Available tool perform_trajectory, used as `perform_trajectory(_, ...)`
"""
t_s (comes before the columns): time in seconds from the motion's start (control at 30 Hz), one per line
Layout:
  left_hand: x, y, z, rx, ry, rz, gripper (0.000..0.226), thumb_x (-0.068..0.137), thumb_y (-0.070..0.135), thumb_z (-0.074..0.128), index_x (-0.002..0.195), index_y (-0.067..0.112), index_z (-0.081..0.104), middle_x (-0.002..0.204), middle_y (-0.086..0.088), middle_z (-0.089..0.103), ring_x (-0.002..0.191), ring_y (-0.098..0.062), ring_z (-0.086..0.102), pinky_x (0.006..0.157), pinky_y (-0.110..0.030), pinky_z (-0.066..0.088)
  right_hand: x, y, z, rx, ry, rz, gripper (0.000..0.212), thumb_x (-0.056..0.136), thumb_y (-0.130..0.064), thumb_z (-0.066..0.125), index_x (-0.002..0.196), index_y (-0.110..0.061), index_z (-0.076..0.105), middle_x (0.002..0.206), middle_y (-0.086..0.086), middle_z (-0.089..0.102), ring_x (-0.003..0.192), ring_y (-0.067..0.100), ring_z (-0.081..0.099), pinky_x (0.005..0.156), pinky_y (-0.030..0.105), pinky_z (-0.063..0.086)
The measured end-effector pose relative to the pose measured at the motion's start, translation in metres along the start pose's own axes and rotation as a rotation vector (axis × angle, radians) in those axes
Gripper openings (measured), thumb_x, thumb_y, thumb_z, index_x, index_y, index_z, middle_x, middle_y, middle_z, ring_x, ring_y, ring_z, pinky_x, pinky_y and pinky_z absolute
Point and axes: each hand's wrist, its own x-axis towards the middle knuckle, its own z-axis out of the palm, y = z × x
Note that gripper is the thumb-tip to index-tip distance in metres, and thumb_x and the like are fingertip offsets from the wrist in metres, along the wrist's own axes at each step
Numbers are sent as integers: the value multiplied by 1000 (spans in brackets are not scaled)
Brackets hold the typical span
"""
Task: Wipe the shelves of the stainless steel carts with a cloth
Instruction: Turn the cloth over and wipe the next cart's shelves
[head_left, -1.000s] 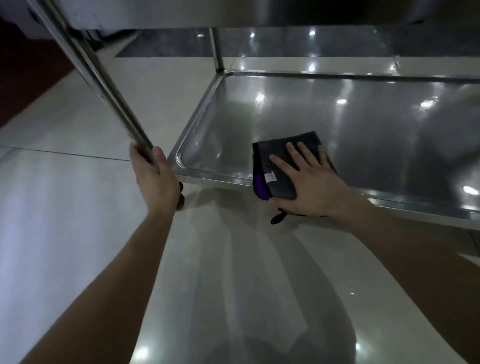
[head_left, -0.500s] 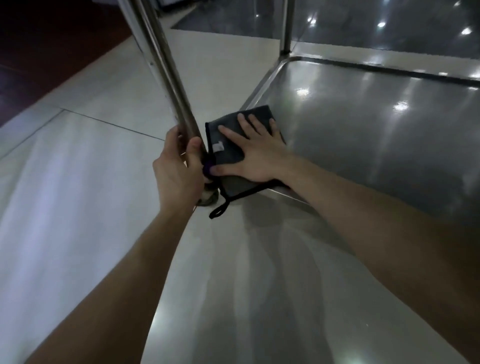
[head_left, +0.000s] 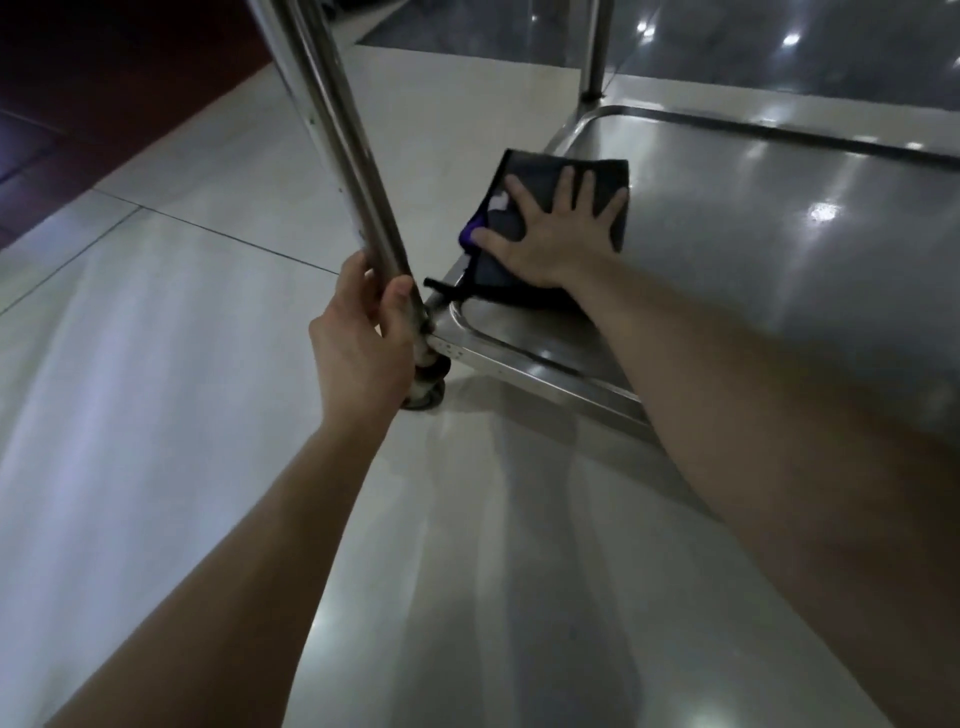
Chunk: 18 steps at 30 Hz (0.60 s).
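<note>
The bottom shelf (head_left: 779, 249) of a stainless steel cart lies low over the floor, shiny with light spots. A folded dark grey cloth (head_left: 540, 171) with a purple underside and a black loop sits on the shelf's left edge. My right hand (head_left: 550, 234) presses flat on the cloth, fingers spread and straight. My left hand (head_left: 363, 343) grips the cart's near-left upright post (head_left: 332, 130) just above the shelf corner.
A caster wheel (head_left: 431, 389) sits under the near-left corner, beside my left hand. A second post (head_left: 597, 47) rises at the far-left corner. Pale floor tiles (head_left: 156, 338) surround the cart; dark red flooring (head_left: 104, 78) lies at the upper left.
My right hand has slid the cloth from the shelf's front rim to the left side, then away from me along the left edge. My left hand has kept its grip on the post.
</note>
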Motion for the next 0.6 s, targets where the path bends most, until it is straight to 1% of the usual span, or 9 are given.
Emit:
perform_trajectory(0.07, 1, 2, -3, 13, -12, -1, 34, 108, 30, 61, 141, 24, 65, 109, 18, 75, 83, 8, 66, 78, 3, 39, -31, -18, 10, -22, -6, -84, 110, 74, -106, 7, 169, -50, -2, 177, 22, -14, 163, 47, -16, 117, 78, -18)
perform_trajectory(0.17, 2, 4, -6, 45, -36, 9, 31, 108, 30, 59, 138, 21, 65, 114, 10, 79, 90, -7, 68, 76, -4, 40, -83, -27, 17, -15, -20, -195, 108, 78, -105, 14, 169, -49, 2, 178, 21, -13, 163, 45, -15, 120, 76, -17)
perform_trajectory(0.27, 0, 6, -6, 65, -54, -19, 30, 109, 31, 57, 136, 22, 64, 107, 13, 74, 87, -8, 66, 73, 0, 40, -139, -8, 19, -47, -9, -316, 103, 84, -95, 41, 170, -48, 8, 179, 20, -5, 164, 44, -8, 124, 75, -9)
perform_trajectory(0.33, -1, 9, -4, 73, -62, -65, 31, 110, 33, 54, 139, 23, 62, 108, 11, 73, 92, -21, 72, 84, -18, 53, -175, 17, 23, -119, 72, -362, 95, 93, -75, 57, 170, -46, 10, 179, 19, 5, 164, 43, 4, 127, 73, 2)
perform_trajectory(0.4, -3, 14, 0, 58, -63, -126, 36, 110, 35, 53, 143, 21, 58, 121, 1, 76, 106, -31, 73, 99, -41, 58, -207, 53, 23, -155, 123, -357, 91, 98, -62, 61, 170, -46, 8, 179, 17, 9, 164, 41, 10, 128, 69, 8)
perform_trajectory(0.43, -6, 18, 2, 39, -43, -167, 39, 109, 34, 54, 145, 19, 56, 128, -3, 75, 113, -34, 72, 104, -46, 57, -222, 73, 21, -158, 124, -350, 91, 100, -60, 61, 170, -47, 5, 179, 15, 8, 164, 39, 10, 130, 67, 8)
perform_trajectory(0.5, -19, 28, 7, -3, 81, -216, 43, 104, 28, 60, 143, 13, 52, 134, -9, 68, 119, -32, 68, 107, -47, 54, -252, 114, 17, -149, 112, -329, 93, 101, -62, 61, 170, -49, -1, 180, 11, 6, 166, 35, 8, 132, 62, 6)
perform_trajectory(0.57, -46, 39, 15, 7, 203, -177, 39, 98, 25, 60, 133, 9, 53, 129, -13, 60, 115, -31, 61, 103, -51, 51, -287, 153, 15, -151, 116, -293, 95, 102, -63, 61, 169, -50, -5, 181, 9, 6, 166, 32, 7, 133, 58, 4)
perform_trajectory(0.6, -63, 46, 21, 6, 191, -130, 35, 97, 25, 60, 128, 9, 54, 124, -12, 59, 111, -31, 60, 100, -53, 51, -305, 171, 15, -149, 127, -279, 92, 103, -61, 59, 169, -49, -4, 181, 9, 9, 166, 31, 9, 133, 56, 5)
